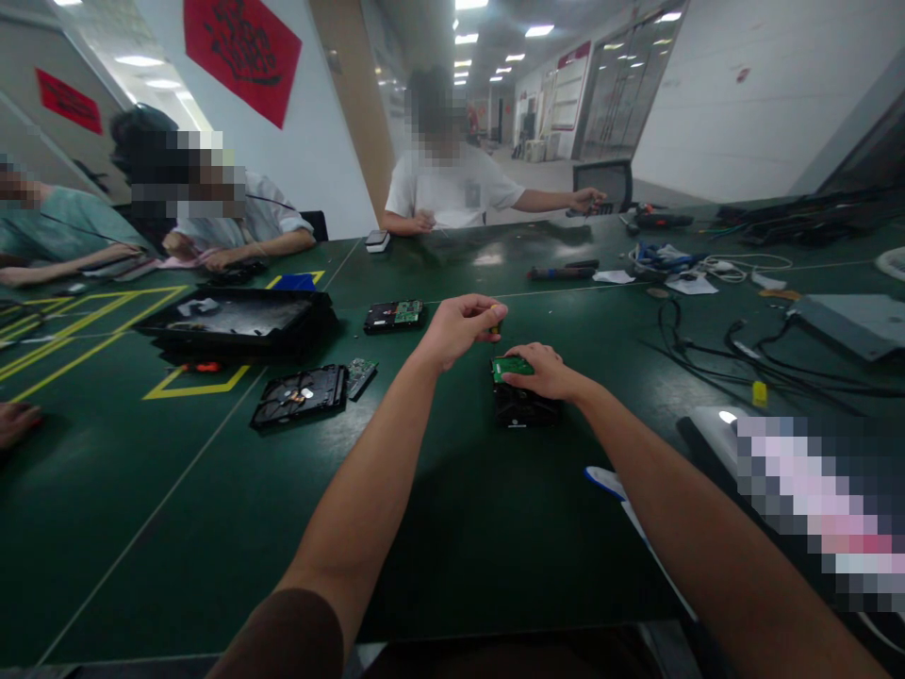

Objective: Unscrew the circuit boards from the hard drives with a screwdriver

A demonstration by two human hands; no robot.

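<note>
Right hand [541, 371] pressed flat on a black hard drive [521, 404] with a green circuit board [512, 367], mid-bench [452, 528] on the dark green surface. Left hand [463, 325] raised just beside it, fingers pinched shut around a small dark tool [497, 329], its tip hidden. Farther left, an opened drive [301, 395], a loose board [360, 375], another drive [394, 316] and a black tray [237, 323]. Cables [735, 354] strewn to the right. Three other people seated along the far side.

Bare table [459, 528] before hard drive [519, 405]
</note>
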